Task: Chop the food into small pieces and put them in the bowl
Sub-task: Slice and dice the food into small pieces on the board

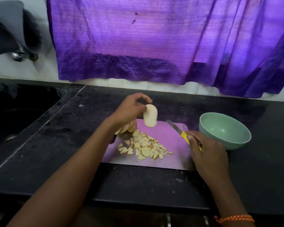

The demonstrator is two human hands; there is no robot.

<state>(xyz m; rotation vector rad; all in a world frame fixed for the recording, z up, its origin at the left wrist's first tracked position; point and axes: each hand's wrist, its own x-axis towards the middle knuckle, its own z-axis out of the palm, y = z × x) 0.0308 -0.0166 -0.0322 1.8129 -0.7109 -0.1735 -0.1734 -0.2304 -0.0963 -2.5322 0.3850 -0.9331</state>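
My left hand (129,110) pinches a pale oval slice of bread (150,117) and holds it upright above the far part of the pink cutting board (169,158). Under that hand a stack of more slices (129,127) lies at the board's far left corner. A heap of several small chopped pieces (144,148) covers the board's middle. My right hand (205,151) grips the yellow handle of a knife (182,134), whose blade points away to the upper left, low over the board. A pale green bowl (225,130) stands to the right of the board, with nothing visible inside.
The board lies on a black stone counter (138,182). A dark sink (18,115) is sunk into it at the left, with a tap (18,54) on the wall above. A purple curtain (154,38) hangs behind the counter.
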